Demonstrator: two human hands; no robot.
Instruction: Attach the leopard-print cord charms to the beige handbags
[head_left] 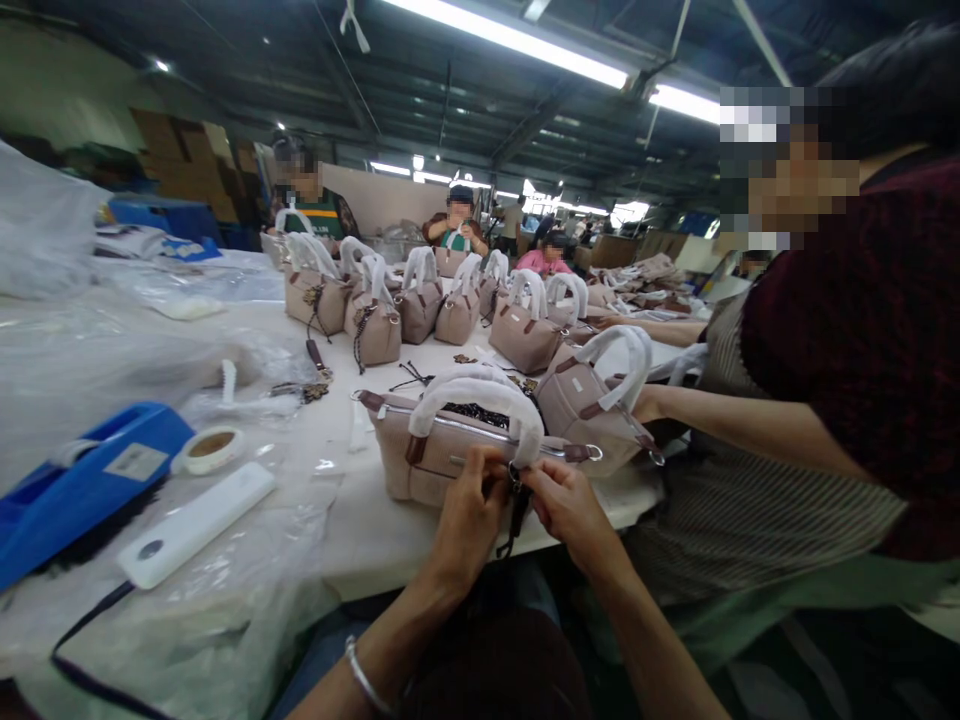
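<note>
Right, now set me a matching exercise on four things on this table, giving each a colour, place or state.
Things:
1. Tape dispenser
2. Tape roll
3. Oblong device
4. Nearest bag

Descriptions:
A. White outer ring, brown centre
B. Left hand and right hand close to the foot of its near handle
C. Blue, cut off by the picture's left edge
D. White, with a dark cord at one end

Right pairs: 1-C, 2-A, 3-D, 4-B.
</note>
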